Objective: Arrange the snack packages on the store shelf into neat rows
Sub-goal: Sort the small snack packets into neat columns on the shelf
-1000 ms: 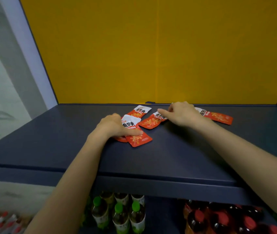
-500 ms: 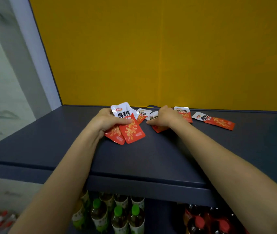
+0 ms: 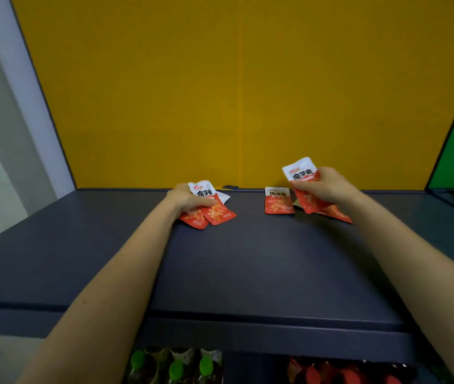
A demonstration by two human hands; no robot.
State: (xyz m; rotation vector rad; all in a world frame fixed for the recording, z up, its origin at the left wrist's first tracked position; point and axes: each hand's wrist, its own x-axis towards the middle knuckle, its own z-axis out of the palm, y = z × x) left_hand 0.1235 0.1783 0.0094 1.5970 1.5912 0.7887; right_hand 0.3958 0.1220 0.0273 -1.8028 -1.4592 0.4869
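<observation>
Dark shelf (image 3: pixel 248 259), yellow back panel (image 3: pixel 220 92) behind. The left hand (image 3: pixel 187 199) grips a loose fan of snack packets (image 3: pixel 214 212), lower edges resting on the shelf near the back. The right hand (image 3: pixel 328 187) pinches a raised packet (image 3: pixel 300 171). A further packet (image 3: pixel 336 214) lies beneath it, and a flat packet (image 3: pixel 278 203) sits just beside.

Assessment: gathering stage, no row formed yet. The next move likely calls for squaring the held packets and laying them edge to edge.
</observation>
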